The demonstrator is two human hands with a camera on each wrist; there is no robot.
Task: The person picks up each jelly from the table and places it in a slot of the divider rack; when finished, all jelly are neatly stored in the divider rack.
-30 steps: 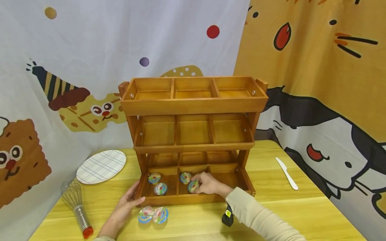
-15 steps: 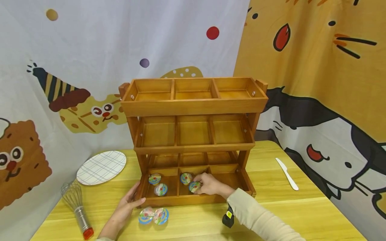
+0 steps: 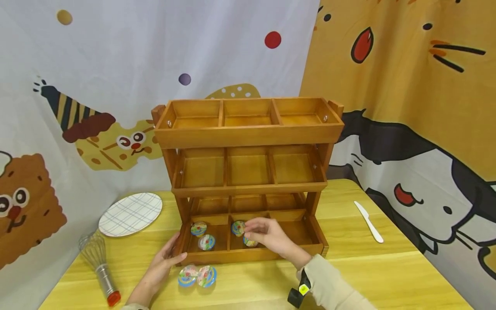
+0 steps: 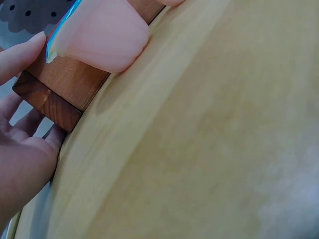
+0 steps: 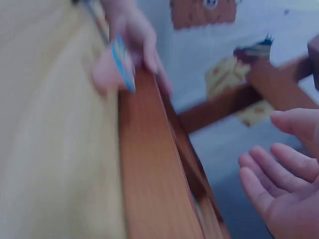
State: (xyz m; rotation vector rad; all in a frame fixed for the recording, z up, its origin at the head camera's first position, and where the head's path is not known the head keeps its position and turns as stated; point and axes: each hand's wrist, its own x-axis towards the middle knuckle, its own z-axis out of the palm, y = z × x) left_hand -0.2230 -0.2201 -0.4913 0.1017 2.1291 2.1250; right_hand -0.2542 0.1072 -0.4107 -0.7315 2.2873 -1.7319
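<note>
A three-tier wooden rack (image 3: 249, 137) stands on the table, each tier split into compartments. My left hand (image 3: 158, 266) holds its lower left corner, thumb at the front and fingers along the side; the left wrist view shows this grip too. My right hand (image 3: 273, 238) hovers over the bottom tier's middle compartment, fingers loosely bent and holding nothing. Beneath it lies a jelly cup (image 3: 249, 242), partly hidden, beside another jelly cup (image 3: 238, 228). Two more, a rear jelly cup (image 3: 199, 229) and a front jelly cup (image 3: 206, 242), sit in the bottom left compartment.
Two pink jelly cups (image 3: 196, 276) lie on the table in front of the rack. A checked plate (image 3: 130, 215) and a whisk (image 3: 99, 269) are at the left. A white knife (image 3: 368, 222) lies at the right. Printed curtains (image 3: 232, 47) hang behind.
My right hand has let go of the jelly cup in the middle compartment and lifted slightly off it, its wrist shifting right. The left hand stays on the rack's corner.
</note>
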